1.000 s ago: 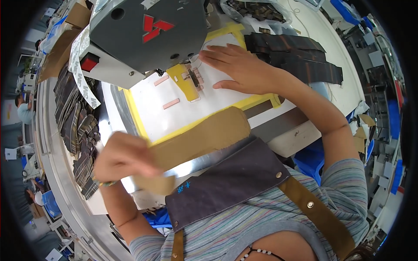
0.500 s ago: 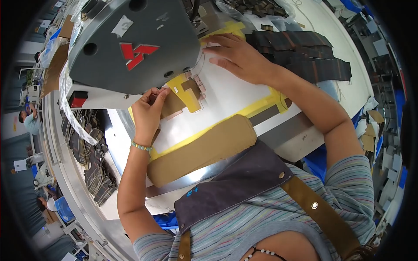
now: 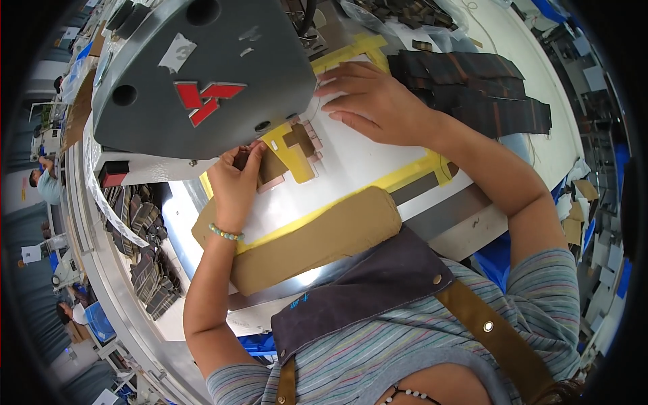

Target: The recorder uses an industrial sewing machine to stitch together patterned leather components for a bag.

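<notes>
Pinching the edge of a flat brown piece (image 3: 271, 169) between thumb and fingertips, a worker's left hand (image 3: 235, 182) stands left of centre in the frame, close under the dark gray machine head (image 3: 209, 81). A yellow template (image 3: 297, 167) lies just to the right of those fingertips, its long axis slanting from upper left to lower right. Brown also shows in the template's notch, though whether it belongs to the same piece cannot be told.

The left hand is plainly the nearer. The right hand (image 3: 378, 101), fingers spread and holding nothing visible, sits up and to the right of the template, apart from it, over a white sheet (image 3: 351, 148) edged in yellow tape; whether it touches the sheet is unclear. Pink strips (image 3: 274, 183) border the work.

At the top of the frame, a clear plastic bag (image 3: 443, 40) holds a heap of dark patterned pieces (image 3: 388, 13). Blue plastic (image 3: 496, 262) shows below the table edge at lower right, any contents hidden.
</notes>
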Demonstrator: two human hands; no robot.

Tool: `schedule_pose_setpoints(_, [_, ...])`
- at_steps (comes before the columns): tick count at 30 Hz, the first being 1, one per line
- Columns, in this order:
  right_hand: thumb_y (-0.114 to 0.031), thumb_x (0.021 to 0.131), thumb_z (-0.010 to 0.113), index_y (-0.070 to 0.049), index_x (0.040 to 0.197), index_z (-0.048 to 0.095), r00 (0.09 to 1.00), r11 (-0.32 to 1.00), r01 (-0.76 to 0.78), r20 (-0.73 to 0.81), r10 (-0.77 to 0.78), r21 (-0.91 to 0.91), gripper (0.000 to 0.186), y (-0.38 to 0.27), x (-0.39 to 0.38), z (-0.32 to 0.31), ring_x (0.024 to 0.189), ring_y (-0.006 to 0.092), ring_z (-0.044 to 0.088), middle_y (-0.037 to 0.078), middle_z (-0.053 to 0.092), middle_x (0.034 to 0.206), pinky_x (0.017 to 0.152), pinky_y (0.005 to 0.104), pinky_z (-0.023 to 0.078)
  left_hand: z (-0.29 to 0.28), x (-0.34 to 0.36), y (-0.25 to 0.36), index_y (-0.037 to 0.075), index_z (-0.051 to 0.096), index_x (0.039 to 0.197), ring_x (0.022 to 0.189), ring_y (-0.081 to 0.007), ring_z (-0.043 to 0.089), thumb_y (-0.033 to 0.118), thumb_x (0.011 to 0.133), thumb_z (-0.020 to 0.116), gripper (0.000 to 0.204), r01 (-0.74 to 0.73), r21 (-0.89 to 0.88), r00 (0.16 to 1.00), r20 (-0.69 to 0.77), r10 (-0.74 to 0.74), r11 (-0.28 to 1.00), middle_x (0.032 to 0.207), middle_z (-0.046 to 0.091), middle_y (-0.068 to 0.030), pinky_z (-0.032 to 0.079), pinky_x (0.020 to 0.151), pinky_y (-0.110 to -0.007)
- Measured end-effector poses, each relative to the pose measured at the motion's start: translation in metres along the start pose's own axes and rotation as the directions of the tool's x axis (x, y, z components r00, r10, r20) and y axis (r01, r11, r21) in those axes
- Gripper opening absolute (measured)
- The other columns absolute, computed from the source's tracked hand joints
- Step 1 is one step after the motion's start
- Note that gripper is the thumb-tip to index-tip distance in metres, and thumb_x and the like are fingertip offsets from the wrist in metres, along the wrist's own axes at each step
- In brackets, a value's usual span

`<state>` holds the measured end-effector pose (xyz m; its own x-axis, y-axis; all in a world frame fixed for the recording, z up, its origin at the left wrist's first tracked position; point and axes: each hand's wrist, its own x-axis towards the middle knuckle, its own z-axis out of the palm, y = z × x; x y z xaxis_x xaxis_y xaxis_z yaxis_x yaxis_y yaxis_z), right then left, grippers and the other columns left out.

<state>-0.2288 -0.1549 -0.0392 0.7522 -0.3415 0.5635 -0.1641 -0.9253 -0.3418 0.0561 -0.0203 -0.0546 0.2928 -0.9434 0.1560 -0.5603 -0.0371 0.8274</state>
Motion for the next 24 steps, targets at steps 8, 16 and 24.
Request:
schedule_pose_setpoints(8, [-0.026,0.096,0.071,-0.01,0.114,0.075,0.97,0.984,0.164,0.17,-0.174,0.074,0.025,-0.014,-0.001,0.004,0.133,0.0269,0.056,0.008,0.067,0.133,0.117,0.047,0.041,0.002,0.0,-0.005,-0.006,0.077,0.097,0.07,-0.0127,0.068,0.015,0.092,0.08,0.022,-0.028,0.03,0.999,-0.026,0.029,0.999,0.082,0.076,-0.0128,0.053,0.069,-0.028])
schedule_pose_setpoints(16, [-0.038,0.1,0.064,-0.017,0.133,0.069,0.909,0.99,0.139,0.397,-0.126,-0.002,0.039,-0.019,-0.003,0.009,0.15,0.0245,0.04,0.005,0.05,0.159,0.124,0.0516,0.031,-0.007,0.0,0.007,-0.004,0.076,0.103,0.067,-0.0228,0.071,0.016,0.092,0.08,0.023,-0.12,0.18,0.992,0.052,0.112,0.976,0.081,0.075,-0.0158,0.055,0.068,-0.032])
schedule_pose_setpoints(24, [-0.036,0.093,0.071,-0.015,0.133,0.067,0.894,0.992,0.124,0.436,-0.102,-0.02,0.045,-0.024,0.001,0.003,0.151,0.0267,0.038,0.004,0.048,0.16,0.125,0.0505,0.031,-0.073,-0.022,0.0,0.008,0.071,0.126,0.103,-0.0303,0.068,0.008,0.088,0.077,0.039,-0.444,0.743,0.862,0.202,0.464,0.501,0.122,0.072,-0.0104,0.054,0.085,-0.041])
